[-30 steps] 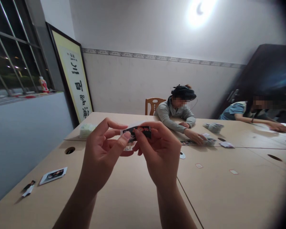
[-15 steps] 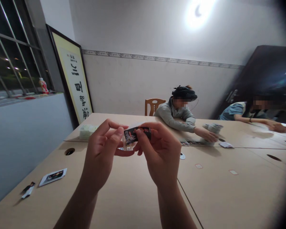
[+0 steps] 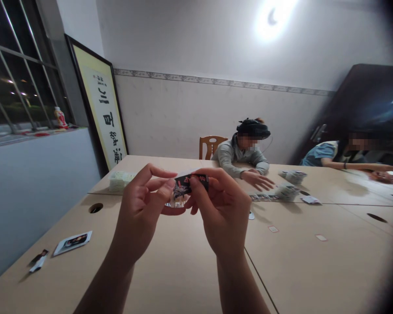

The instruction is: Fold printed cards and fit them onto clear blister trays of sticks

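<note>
Above the table (image 3: pixel 183 270), a small black printed label (image 3: pixel 182 186) with red and white characters is held up between both hands. Something clear and shiny shows below it, perhaps plastic film; I cannot tell its shape. My left hand (image 3: pixel 139 209) is closed, thumb and index finger pinching the label's left end. On the right end, the thumb of my right hand (image 3: pixel 224 209) presses the printed face, with the other fingers curled behind. At the table's left lie a flat white packet with a dark printed panel (image 3: pixel 72 242) and a small torn-looking black-and-white strip (image 3: pixel 39 261).
Across the table a person in grey (image 3: pixel 236 157) reaches toward stacks of packets (image 3: pixel 286 192); another person (image 3: pixel 327 155) sits further right. A pale green-white stack (image 3: pixel 119 181) stands behind my left hand. Round cable holes (image 3: pixel 95 208) and small square stickers (image 3: pixel 273 229) mark the tabletop.
The label has shifted slightly right and its left end sits further under my left thumb. The person in grey has drawn a hand left, away from the packet stack.
</note>
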`<state>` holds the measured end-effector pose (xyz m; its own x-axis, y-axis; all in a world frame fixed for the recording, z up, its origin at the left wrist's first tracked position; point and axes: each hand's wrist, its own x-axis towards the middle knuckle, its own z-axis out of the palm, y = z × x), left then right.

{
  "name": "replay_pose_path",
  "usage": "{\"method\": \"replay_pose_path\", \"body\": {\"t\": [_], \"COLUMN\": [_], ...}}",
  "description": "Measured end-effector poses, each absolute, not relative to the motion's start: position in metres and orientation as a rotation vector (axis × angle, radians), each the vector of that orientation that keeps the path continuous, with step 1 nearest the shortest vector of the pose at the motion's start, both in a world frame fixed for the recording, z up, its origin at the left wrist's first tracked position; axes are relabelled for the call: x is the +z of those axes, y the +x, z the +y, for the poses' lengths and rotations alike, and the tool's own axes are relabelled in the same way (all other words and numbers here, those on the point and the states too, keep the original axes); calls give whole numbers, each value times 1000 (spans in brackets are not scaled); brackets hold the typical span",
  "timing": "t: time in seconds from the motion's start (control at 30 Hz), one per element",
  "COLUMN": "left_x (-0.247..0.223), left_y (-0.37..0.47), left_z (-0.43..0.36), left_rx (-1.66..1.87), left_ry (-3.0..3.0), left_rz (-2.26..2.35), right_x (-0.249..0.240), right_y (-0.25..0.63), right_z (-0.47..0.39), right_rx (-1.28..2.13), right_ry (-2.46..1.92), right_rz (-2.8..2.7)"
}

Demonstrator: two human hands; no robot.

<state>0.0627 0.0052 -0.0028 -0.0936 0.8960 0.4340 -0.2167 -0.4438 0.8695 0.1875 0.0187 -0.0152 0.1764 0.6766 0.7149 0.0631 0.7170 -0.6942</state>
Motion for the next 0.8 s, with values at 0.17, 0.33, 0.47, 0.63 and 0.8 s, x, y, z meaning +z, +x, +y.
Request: {"method": "replay_pose_path", "body": {"t": [0.17,0.33,0.47,0.63,0.8], "left_x": [-5,-6,-7,-5,-2], "left_y": [60,57,56,57,56], "left_z": [7,9,12,14,10], "left_rx": [1637,1614,1631,1641,1593], "left_ry": [1356,1380,1360,1308,1344], "left_rz": [784,783,756,717,755], "right_x": [-16,-15,-13,-11,-10], "right_y": [187,186,186,187,190], "right_z": [19,18,17,16,16], "right_rx": [475,484,515,565,614], "right_ry": [-681,-685,-654,-607,-571], "right_rz": [-1315,-1293,-1270,-1231,-1215]}}
